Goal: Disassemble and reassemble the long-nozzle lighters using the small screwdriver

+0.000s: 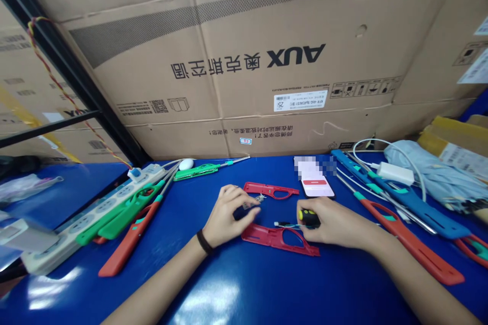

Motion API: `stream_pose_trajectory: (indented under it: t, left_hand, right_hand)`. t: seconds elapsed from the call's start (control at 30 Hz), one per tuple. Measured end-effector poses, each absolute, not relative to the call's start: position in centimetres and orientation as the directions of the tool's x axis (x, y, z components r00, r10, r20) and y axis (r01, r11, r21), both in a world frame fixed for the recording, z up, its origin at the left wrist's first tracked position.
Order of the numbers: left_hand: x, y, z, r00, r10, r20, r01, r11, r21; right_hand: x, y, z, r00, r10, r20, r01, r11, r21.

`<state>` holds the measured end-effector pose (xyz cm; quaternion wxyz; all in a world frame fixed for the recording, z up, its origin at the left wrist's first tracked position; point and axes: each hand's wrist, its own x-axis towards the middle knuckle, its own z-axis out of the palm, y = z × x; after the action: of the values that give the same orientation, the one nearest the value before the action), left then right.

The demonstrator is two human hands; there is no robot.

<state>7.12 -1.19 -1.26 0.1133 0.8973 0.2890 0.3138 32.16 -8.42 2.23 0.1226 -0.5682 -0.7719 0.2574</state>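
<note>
My left hand [229, 213] is closed around a small dark cylinder [242, 211]. A little metallic piece [261, 198] shows by its fingertips. In my right hand [324, 221] is a black-and-yellow screwdriver [307, 216], gripped by its handle. A small dark part with thin white and teal wires [282, 224] shows just left of that hand; I cannot tell whether the hand touches it. One red lighter shell half [280, 246] lies between the hands, close to my body. The other red shell half [269, 190] lies farther back, beyond my left fingertips.
A phone [315, 183] lies behind my right hand. Green and red-orange lighters [131, 241] rest by a power strip [72, 233] at left. More long lighters [412, 244], a white charger [395, 173] and a grey-blue bag [419, 162] are at right. Large cardboard [236, 25] stands behind.
</note>
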Motion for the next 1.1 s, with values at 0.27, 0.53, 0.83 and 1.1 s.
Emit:
stream_pose_trajectory:
  t: [0.27,0.53,0.83,1.1]
  left_hand:
    - [7.0,0.0,-1.9,0.574,0.724,0.381,0.627,-0.689,0.364]
    - [7.3,-0.8,-1.7,0.664,0.638,0.389,0.534,-0.769,0.351]
    - [7.6,-1.4,-1.6,0.678,0.613,0.406,0.482,-0.788,0.384]
    - [7.4,-1.0,-1.5,0.630,0.657,0.415,0.545,-0.754,0.367]
  right_hand:
    - [32.1,-8.4,2.0,-0.275,0.955,-0.112,0.815,0.170,-0.554]
    - [31.2,-8.0,0.6,-0.324,0.944,-0.064,0.805,0.239,-0.542]
    - [31.1,-7.9,1.4,-0.347,0.938,0.012,0.807,0.305,-0.506]
    - [33.3,-7.6,2.1,-0.226,0.971,0.077,0.808,0.231,-0.541]
